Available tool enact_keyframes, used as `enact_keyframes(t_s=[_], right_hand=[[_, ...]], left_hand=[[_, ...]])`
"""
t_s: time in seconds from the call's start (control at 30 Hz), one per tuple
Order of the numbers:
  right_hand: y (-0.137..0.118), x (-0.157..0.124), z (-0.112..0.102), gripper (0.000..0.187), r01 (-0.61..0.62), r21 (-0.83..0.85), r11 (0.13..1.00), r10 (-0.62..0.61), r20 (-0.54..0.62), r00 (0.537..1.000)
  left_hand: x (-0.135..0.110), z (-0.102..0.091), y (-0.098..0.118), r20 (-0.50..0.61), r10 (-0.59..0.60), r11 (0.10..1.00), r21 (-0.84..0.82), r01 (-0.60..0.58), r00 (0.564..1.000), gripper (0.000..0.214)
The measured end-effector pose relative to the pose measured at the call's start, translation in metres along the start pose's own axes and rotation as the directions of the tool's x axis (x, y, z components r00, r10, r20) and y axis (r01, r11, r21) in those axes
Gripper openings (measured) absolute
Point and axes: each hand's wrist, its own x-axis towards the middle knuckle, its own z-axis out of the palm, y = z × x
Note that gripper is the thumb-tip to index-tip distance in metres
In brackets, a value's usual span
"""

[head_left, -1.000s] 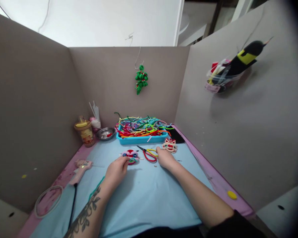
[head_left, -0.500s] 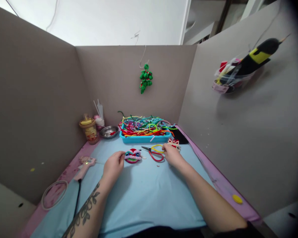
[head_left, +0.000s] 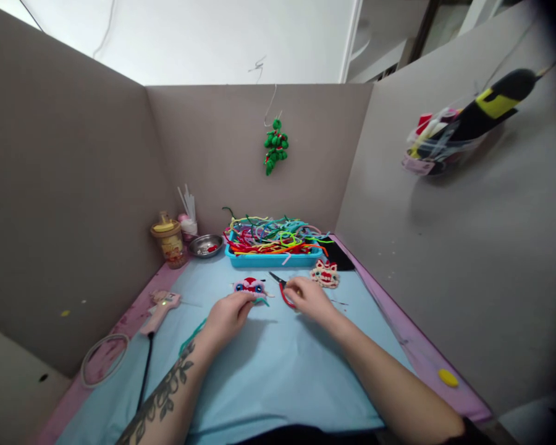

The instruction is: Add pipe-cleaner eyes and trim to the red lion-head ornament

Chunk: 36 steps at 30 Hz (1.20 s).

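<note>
My left hand [head_left: 228, 314] lies on the light blue mat [head_left: 269, 377], its fingers pinched on a small pink and red pipe-cleaner figure [head_left: 249, 286]. A teal pipe cleaner [head_left: 192, 334] trails from the figure back beside my left wrist. My right hand [head_left: 306, 297] rests just right of the figure, fingers curled over the red and yellow handles of the scissors [head_left: 278, 283]. The scissor blades point away to the left. A white and red pipe-cleaner figure [head_left: 325, 274] lies just beyond my right hand.
A blue tray [head_left: 273, 259] heaped with coloured pipe cleaners stands at the back, a black sheet [head_left: 340, 254] to its right. At the left are a metal bowl [head_left: 205, 246], a jar [head_left: 168, 241], a pink glue gun [head_left: 160, 307] and a ring [head_left: 104, 358]. Cardboard walls surround the table.
My right hand has moved left from the white figure onto the scissor handles. My left hand has shifted a little right and closed over the pink figure.
</note>
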Motion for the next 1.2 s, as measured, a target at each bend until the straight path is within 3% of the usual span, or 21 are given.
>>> enact_keyframes(t_s=[0.07, 0.13, 0.23, 0.33, 0.4, 0.47, 0.57, 0.63, 0.7, 0.77, 0.83, 0.9, 0.97, 1.0, 1.07, 1.2], right_hand=[[-0.013, -0.006, 0.011, 0.020, 0.093, 0.164, 0.982, -0.117, 0.143, 0.983], [-0.021, -0.011, 0.019, 0.012, 0.144, 0.195, 0.970, -0.190, 0.239, 0.952], [-0.022, -0.014, 0.026, 0.016, 0.154, 0.171, 0.973, -0.199, 0.291, 0.936], [-0.015, -0.010, 0.024, 0.019, 0.104, 0.225, 0.969, -0.165, 0.274, 0.947], [-0.008, -0.005, 0.019, 0.021, 0.055, 0.300, 0.952, -0.126, 0.223, 0.967], [0.000, 0.001, 0.012, 0.025, -0.004, 0.394, 0.919, -0.052, 0.134, 0.990], [0.019, 0.011, -0.003, 0.033, -0.047, 0.521, 0.852, 0.096, -0.066, 0.993], [0.032, 0.022, -0.016, 0.037, -0.032, 0.617, 0.787, 0.201, -0.208, 0.957], [0.044, 0.041, -0.029, 0.042, -0.036, 0.669, 0.742, 0.309, -0.294, 0.904], [0.052, 0.069, -0.041, 0.042, 0.002, 0.617, 0.787, 0.279, -0.358, 0.891], [0.059, 0.104, -0.048, 0.041, -0.007, 0.499, 0.866, 0.210, -0.350, 0.913], [0.067, 0.138, -0.052, 0.043, -0.129, 0.340, 0.931, 0.226, -0.265, 0.937], [0.078, 0.163, -0.054, 0.042, -0.291, 0.050, 0.955, 0.293, -0.273, 0.916], [0.086, 0.171, -0.055, 0.037, -0.320, -0.010, 0.947, 0.305, -0.275, 0.912], [0.102, 0.178, -0.057, 0.028, -0.345, -0.092, 0.934, 0.309, -0.276, 0.910], [0.127, 0.175, -0.056, 0.026, -0.295, -0.242, 0.924, 0.262, -0.162, 0.952]], left_hand=[[-0.002, 0.004, 0.011, 0.044, 0.064, 0.998, -0.015, -0.063, 0.997, 0.026], [-0.004, 0.008, 0.019, 0.093, 0.092, 0.996, -0.007, -0.092, 0.991, 0.026], [-0.006, 0.012, 0.023, 0.164, 0.081, 0.996, 0.023, -0.086, 0.983, 0.026], [-0.006, 0.012, 0.017, 0.179, 0.056, 0.996, 0.057, -0.067, 0.982, 0.031], [-0.005, 0.009, 0.013, 0.065, 0.056, 0.994, 0.088, -0.061, 0.996, 0.047], [-0.004, 0.005, 0.010, -0.158, 0.075, 0.989, 0.135, -0.054, 0.985, 0.060], [-0.003, -0.001, 0.009, -0.455, 0.110, 0.988, 0.146, -0.048, 0.883, 0.064], [-0.003, -0.001, 0.010, -0.510, 0.095, 0.994, 0.094, -0.054, 0.855, 0.061], [-0.002, 0.001, 0.011, -0.470, 0.060, 0.998, 0.043, -0.045, 0.881, 0.054], [0.000, 0.007, 0.012, -0.371, 0.052, 0.999, 0.016, -0.050, 0.927, 0.046], [0.000, 0.012, 0.013, -0.270, 0.074, 0.997, 0.002, -0.076, 0.960, 0.041], [-0.001, 0.015, 0.013, -0.198, 0.105, 0.994, -0.007, -0.109, 0.975, 0.039], [-0.002, 0.016, 0.013, -0.154, 0.121, 0.992, -0.012, -0.124, 0.981, 0.038], [-0.003, 0.015, 0.013, -0.136, 0.121, 0.992, -0.014, -0.124, 0.983, 0.037], [-0.003, 0.013, 0.012, -0.129, 0.104, 0.994, -0.023, -0.108, 0.986, 0.032], [0.000, 0.010, 0.008, -0.249, 0.041, 0.997, -0.059, -0.057, 0.968, 0.023]])
